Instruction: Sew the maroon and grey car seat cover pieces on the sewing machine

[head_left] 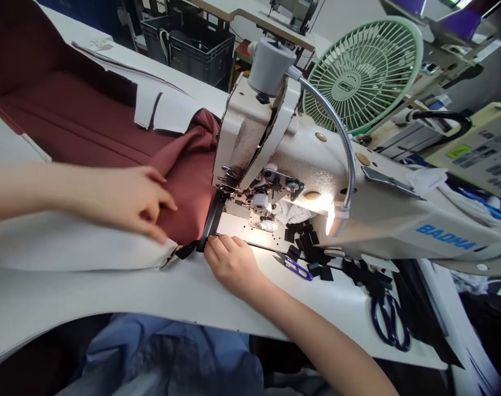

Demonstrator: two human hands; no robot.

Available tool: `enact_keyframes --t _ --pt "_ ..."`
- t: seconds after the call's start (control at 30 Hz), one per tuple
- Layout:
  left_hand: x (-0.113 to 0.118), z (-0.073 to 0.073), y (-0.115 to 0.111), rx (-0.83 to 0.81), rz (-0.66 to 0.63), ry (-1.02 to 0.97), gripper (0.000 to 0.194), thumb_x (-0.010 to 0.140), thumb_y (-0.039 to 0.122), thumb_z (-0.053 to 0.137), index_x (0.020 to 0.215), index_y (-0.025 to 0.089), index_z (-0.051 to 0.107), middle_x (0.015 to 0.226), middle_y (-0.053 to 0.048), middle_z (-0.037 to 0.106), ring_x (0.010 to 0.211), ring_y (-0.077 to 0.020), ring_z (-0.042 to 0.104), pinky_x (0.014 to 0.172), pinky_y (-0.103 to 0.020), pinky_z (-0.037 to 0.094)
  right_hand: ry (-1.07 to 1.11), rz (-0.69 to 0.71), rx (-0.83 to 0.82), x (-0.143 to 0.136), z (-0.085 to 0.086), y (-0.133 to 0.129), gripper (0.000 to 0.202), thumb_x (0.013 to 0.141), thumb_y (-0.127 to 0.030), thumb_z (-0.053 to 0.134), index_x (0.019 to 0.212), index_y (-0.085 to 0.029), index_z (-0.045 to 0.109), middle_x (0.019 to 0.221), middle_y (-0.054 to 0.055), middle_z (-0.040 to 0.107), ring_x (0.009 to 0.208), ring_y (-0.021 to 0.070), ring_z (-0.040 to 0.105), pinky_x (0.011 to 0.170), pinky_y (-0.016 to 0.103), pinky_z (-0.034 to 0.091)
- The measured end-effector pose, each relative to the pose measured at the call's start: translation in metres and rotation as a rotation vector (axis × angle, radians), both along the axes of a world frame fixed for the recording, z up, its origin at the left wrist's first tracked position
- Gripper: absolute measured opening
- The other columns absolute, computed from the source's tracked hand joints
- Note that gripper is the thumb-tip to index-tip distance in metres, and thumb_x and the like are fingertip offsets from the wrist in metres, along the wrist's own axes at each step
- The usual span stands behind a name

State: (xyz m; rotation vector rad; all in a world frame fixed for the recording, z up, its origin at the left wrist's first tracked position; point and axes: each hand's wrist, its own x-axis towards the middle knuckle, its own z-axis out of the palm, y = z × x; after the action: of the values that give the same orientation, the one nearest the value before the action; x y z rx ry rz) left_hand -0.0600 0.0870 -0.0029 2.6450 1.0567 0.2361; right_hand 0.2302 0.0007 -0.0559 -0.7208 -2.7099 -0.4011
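Observation:
A maroon seat cover (105,118) with white backing lies to the left of the sewing machine (270,126), its edge running up to the needle area. My left hand (122,199) rests over the cover, fingers apart and slightly bent, with the fingertips near its front edge. Along that edge runs a black strip (212,217) that passes under the machine head. My right hand (230,263) pinches the strip's near end with curled fingers; the fingertips are partly hidden.
Purple thread snips (296,268) and black scissors (391,323) lie to the right. Several black fabric scraps (303,239) are scattered beside the machine bed. A green fan (363,74) stands behind the machine. A grey crate (196,58) sits beyond the table.

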Motion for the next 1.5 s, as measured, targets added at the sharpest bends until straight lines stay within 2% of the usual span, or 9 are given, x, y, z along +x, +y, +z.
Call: enact_keyframes --t 0.03,0.13,0.27,0.43,0.6,0.77,1.03,1.27,1.5 --pt "-0.009 0.001 -0.021 -0.047 -0.126 0.032 0.035 0.068 0.062 0.072 0.090 0.034 0.076 0.114 0.001 0.074 0.110 -0.0241 0.067 0.105 -0.037 0.045 -0.015 0.005 -0.016 0.000 0.000 0.001 0.030 0.099 -0.006 0.041 0.085 -0.017 0.065 0.092 0.008 0.069 0.072 0.0172 0.053 0.059 0.032 0.038" --pt "-0.019 -0.003 -0.070 -0.077 -0.199 0.039 0.046 0.073 0.037 0.069 0.118 0.033 0.070 0.137 -0.004 0.064 0.133 -0.0283 0.055 0.114 -0.042 0.040 -0.040 -0.016 -0.067 0.003 0.001 0.005 0.029 0.101 -0.007 0.041 0.088 -0.018 0.064 0.098 0.007 0.069 0.076 0.0163 0.055 0.061 0.030 0.040" --pt "-0.022 -0.015 -0.094 -0.038 -0.206 0.019 0.057 0.074 0.013 0.051 0.128 0.028 0.064 0.137 -0.003 0.065 0.139 -0.0244 0.050 0.113 -0.038 0.041 -0.035 -0.069 -0.105 0.008 0.002 0.004 0.027 0.101 -0.007 0.041 0.095 -0.018 0.065 0.105 0.006 0.070 0.082 0.0148 0.059 0.063 0.029 0.043" --pt "-0.019 -0.009 -0.099 0.148 -0.173 0.067 0.050 0.082 0.008 0.039 0.119 0.028 0.067 0.103 -0.001 0.075 0.094 -0.0200 0.065 0.082 -0.034 0.048 -0.031 -0.145 -0.180 0.011 0.005 0.001 0.025 0.099 -0.006 0.045 0.099 -0.020 0.066 0.114 0.004 0.071 0.080 0.0121 0.061 0.058 0.027 0.040" --pt "0.040 -0.012 -0.107 0.406 -0.306 0.126 0.016 0.083 0.007 0.053 0.080 0.020 0.062 0.065 0.000 0.061 0.059 -0.0168 0.049 0.060 -0.034 0.031 -0.073 -0.186 -0.264 0.006 0.011 0.003 0.022 0.098 -0.008 0.049 0.102 -0.021 0.067 0.113 0.004 0.070 0.076 0.0135 0.058 0.055 0.029 0.036" --pt "0.076 -0.024 -0.116 0.356 -0.245 0.077 0.019 0.066 0.011 0.061 0.084 0.018 0.059 0.067 -0.001 0.058 0.062 -0.0192 0.047 0.060 -0.035 0.028 -0.025 -0.171 -0.408 0.000 0.017 0.011 0.018 0.100 -0.017 0.051 0.093 -0.020 0.068 0.094 0.006 0.067 0.085 0.0187 0.055 0.057 0.028 0.037" --pt "0.068 -0.024 -0.112 0.221 -0.096 0.036 0.012 0.069 0.015 0.062 0.078 0.019 0.056 0.071 -0.002 0.056 0.069 -0.0203 0.047 0.072 -0.036 0.035 0.312 -0.056 -0.756 0.016 0.028 0.010 0.020 0.098 -0.014 0.054 0.109 -0.018 0.069 0.103 0.005 0.066 0.089 0.0153 0.061 0.079 0.027 0.049" --pt "0.062 -0.031 -0.096 0.005 -0.046 -0.105 0.009 0.074 0.014 0.057 0.080 0.020 0.054 0.069 0.001 0.053 0.066 -0.0181 0.047 0.065 -0.029 0.032 0.222 -0.009 -0.686 0.018 0.019 0.010 0.011 0.097 -0.019 0.062 0.099 -0.019 0.073 0.093 0.005 0.068 0.087 0.0170 0.060 0.079 0.029 0.049" --pt "0.059 -0.026 -0.098 -0.034 -0.070 -0.228 0.005 0.076 0.016 0.054 0.079 0.020 0.052 0.071 0.000 0.052 0.069 -0.0173 0.046 0.067 -0.029 0.034 0.190 0.072 -0.553 0.018 0.012 0.007 0.015 0.100 -0.018 0.056 0.101 -0.016 0.071 0.091 0.004 0.073 0.081 0.0157 0.063 0.076 0.028 0.047"
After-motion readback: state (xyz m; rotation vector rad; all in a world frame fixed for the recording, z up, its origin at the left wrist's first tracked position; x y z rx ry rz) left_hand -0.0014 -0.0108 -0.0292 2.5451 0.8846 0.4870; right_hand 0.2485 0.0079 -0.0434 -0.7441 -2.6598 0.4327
